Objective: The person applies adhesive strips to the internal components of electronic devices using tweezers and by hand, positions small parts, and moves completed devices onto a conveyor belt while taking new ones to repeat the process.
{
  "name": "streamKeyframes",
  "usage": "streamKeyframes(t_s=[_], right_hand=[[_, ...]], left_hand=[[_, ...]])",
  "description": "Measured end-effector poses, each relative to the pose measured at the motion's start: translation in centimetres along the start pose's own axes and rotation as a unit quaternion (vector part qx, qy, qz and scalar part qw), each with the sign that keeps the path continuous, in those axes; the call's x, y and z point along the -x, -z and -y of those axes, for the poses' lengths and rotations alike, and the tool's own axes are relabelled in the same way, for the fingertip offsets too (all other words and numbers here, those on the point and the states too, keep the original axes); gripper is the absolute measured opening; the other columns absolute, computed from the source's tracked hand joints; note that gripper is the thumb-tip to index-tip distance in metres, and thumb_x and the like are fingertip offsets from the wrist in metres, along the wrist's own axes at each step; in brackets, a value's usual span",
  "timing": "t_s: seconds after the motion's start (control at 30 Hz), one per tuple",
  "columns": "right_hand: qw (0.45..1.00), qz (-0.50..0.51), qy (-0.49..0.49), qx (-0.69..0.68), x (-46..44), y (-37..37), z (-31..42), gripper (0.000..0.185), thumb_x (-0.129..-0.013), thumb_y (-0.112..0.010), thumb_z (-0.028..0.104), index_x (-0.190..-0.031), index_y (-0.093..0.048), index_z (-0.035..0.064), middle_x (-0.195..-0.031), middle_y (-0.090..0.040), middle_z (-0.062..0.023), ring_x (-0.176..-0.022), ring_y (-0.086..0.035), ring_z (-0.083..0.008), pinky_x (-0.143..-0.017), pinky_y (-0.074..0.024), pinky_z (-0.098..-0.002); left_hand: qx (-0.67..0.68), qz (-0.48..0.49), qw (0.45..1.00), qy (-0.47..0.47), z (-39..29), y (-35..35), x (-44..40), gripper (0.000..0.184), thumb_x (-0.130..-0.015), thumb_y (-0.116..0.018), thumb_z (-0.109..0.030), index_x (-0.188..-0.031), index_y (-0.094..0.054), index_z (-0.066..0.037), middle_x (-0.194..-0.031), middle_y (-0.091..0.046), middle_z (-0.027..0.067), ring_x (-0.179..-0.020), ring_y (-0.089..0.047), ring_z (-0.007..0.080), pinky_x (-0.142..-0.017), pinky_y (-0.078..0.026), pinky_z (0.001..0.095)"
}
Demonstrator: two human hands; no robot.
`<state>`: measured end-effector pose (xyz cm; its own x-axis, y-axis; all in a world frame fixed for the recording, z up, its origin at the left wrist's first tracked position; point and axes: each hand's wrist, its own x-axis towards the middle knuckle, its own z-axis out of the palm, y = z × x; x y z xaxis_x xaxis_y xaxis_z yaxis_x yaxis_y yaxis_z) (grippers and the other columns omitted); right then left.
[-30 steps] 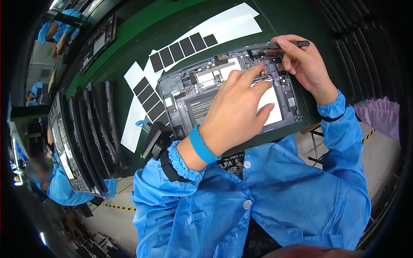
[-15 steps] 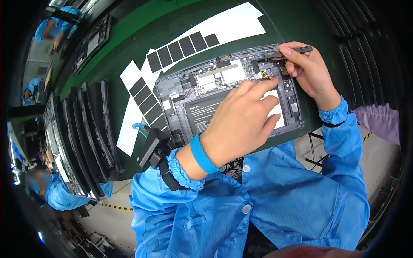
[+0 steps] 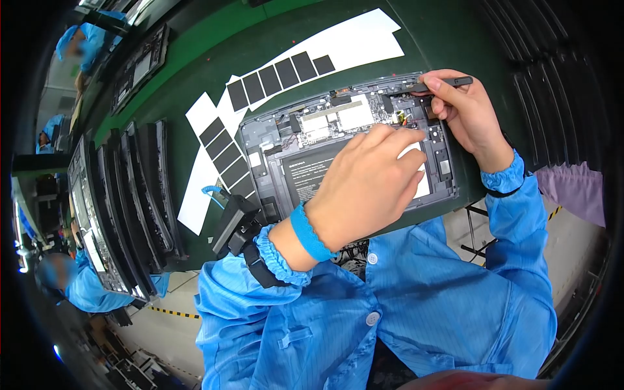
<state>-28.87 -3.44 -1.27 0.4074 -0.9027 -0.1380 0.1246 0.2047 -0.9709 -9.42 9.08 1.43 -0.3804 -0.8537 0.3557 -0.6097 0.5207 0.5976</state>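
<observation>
An opened tablet-like device (image 3: 260,140) lies on the green bench, showing its circuit board (image 3: 354,112), a black battery (image 3: 302,170) and a few red and yellow wires (image 3: 403,119). My left hand (image 3: 374,172) is over the battery with bent fingers apart and nothing visible in them; its fingertips hover near or rest by a white patch (image 3: 422,185), contact unclear. At the upper right corner, my right hand (image 3: 474,120) pinches a slim black tool that looks like tweezers (image 3: 448,83). The tool's tip reaches over the board's edge.
White sheets (image 3: 364,39) with black rectangular pads (image 3: 279,75) lie behind and left of the device. Several similar units (image 3: 140,195) stand upright at left; dark panels (image 3: 552,104) are racked at right. Co-workers in blue (image 3: 94,292) sit at left. A blue coiled cord (image 3: 211,190) runs by my left wrist.
My left hand's index finger has drawn back from the wires, curling toward the white patch. My right hand holds the same black tool at nearly the same spot.
</observation>
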Motion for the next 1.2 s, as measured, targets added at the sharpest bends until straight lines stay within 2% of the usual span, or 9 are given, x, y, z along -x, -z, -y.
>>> streamKeyframes(t_s=[0.27, 0.37, 0.6, 0.7, 0.8, 0.87, 0.93, 1.0, 1.2], right_hand=[[1.000, 0.014, 0.008, -0.009, -0.1, 0.0, -0.1, 0.023, -0.092, -0.068, 0.013, -0.108, -0.066, -0.0040, -0.078, -0.069, -0.0069, -0.062, -0.062, -0.0069, -0.058, -0.0511, -0.0183], [1.000, 0.010, 0.025, 0.008, 0.2, -0.1, -0.1, 0.024, -0.093, -0.068, 0.014, -0.109, -0.067, -0.0041, -0.084, -0.069, -0.0085, -0.066, -0.064, -0.0085, -0.060, -0.0524, -0.0192], [0.990, -0.058, 0.126, 0.012, 0.5, -1.5, 0.0, 0.030, -0.097, -0.064, 0.021, -0.116, -0.067, -0.0016, -0.102, -0.070, -0.0102, -0.083, -0.066, -0.0120, -0.068, -0.0534, -0.0228], [0.952, -0.149, 0.221, 0.147, 1.1, -1.2, 1.0, 0.033, -0.100, -0.058, 0.027, -0.115, -0.068, -0.0005, -0.097, -0.071, -0.0072, -0.085, -0.065, -0.0111, -0.073, -0.0480, -0.0238], [0.953, -0.106, 0.175, 0.223, 4.2, 0.2, 2.2, 0.030, -0.101, -0.056, 0.025, -0.113, -0.068, 0.0003, -0.095, -0.072, -0.0070, -0.088, -0.065, -0.0111, -0.074, -0.0479, -0.0241], [0.938, -0.087, 0.180, 0.282, 6.5, -0.1, 0.9, 0.029, -0.102, -0.053, 0.021, -0.114, -0.064, -0.0028, -0.101, -0.071, -0.0125, -0.100, -0.067, -0.0174, -0.086, -0.0491, -0.0297], [0.924, -0.057, 0.122, 0.359, 8.5, -0.5, -0.1, 0.035, -0.101, -0.052, 0.018, -0.130, -0.054, -0.0016, -0.115, -0.067, -0.0187, -0.112, -0.063, -0.0216, -0.098, -0.0443, -0.0308], [0.941, -0.038, 0.093, 0.322, 9.8, -1.9, -0.9, 0.041, -0.100, -0.054, 0.015, -0.137, -0.049, -0.0003, -0.128, -0.061, -0.0187, -0.121, -0.057, -0.0227, -0.103, -0.0409, -0.0312], [0.981, -0.096, 0.158, -0.065, 9.6, -3.6, 0.6, 0.048, -0.100, -0.049, 0.005, -0.146, -0.039, 0.0047, -0.138, -0.052, -0.0126, -0.125, -0.053, -0.0217, -0.108, -0.0402, -0.0334]], left_hand=[[-0.158, -0.028, 0.985, 0.065, -0.1, -0.1, 0.2, 0.047, -0.082, -0.072, -0.026, -0.122, -0.059, -0.005, -0.133, -0.055, 0.0156, -0.119, -0.052, 0.0344, -0.098, -0.043, 0.0441], [-0.186, 0.029, 0.981, 0.053, 0.1, -0.3, 0.5, 0.063, -0.082, -0.072, -0.036, -0.133, -0.052, -0.006, -0.141, -0.048, 0.0193, -0.128, -0.044, 0.0366, -0.102, -0.038, 0.0481], [-0.193, 0.031, 0.979, 0.049, 0.3, -0.2, 0.2, 0.071, -0.079, -0.074, -0.042, -0.138, -0.049, -0.009, -0.147, -0.041, 0.0229, -0.133, -0.040, 0.0384, -0.103, -0.035, 0.0494], [-0.168, 0.018, 0.985, 0.035, -0.4, 1.1, 1.2, 0.068, -0.080, -0.074, -0.036, -0.137, -0.049, -0.007, -0.143, -0.045, 0.0233, -0.131, -0.041, 0.0406, -0.105, -0.035, 0.0499], [-0.144, -0.029, 0.985, 0.085, -3.7, 5.8, 5.1, 0.064, -0.084, -0.072, -0.027, -0.138, -0.047, -0.004, -0.141, -0.047, 0.0239, -0.130, -0.046, 0.0388, -0.105, -0.038, 0.0453], [-0.128, -0.176, 0.940, 0.262, -4.3, 6.2, 9.6, 0.059, -0.087, -0.069, -0.018, -0.138, -0.045, 0.000, -0.141, -0.048, 0.0225, -0.128, -0.050, 0.0327, -0.104, -0.039, 0.0386], [0.016, -0.225, 0.901, 0.370, -4.1, 5.6, 12.4, 0.048, -0.090, -0.066, -0.009, -0.132, -0.048, 0.004, -0.136, -0.051, 0.0204, -0.124, -0.052, 0.0312, -0.103, -0.041, 0.0388], [0.319, -0.223, 0.836, 0.387, -3.1, 3.8, 14.5, 0.045, -0.092, -0.064, -0.007, -0.132, -0.048, 0.004, -0.134, -0.051, 0.0151, -0.123, -0.052, 0.0236, -0.103, -0.041, 0.0352], [0.386, -0.284, 0.832, 0.279, -3.4, 6.8, 11.7, 0.044, -0.091, -0.063, -0.007, -0.133, -0.053, 0.002, -0.151, -0.037, 0.0234, -0.131, -0.048, 0.0268, -0.102, -0.042, 0.0357]])
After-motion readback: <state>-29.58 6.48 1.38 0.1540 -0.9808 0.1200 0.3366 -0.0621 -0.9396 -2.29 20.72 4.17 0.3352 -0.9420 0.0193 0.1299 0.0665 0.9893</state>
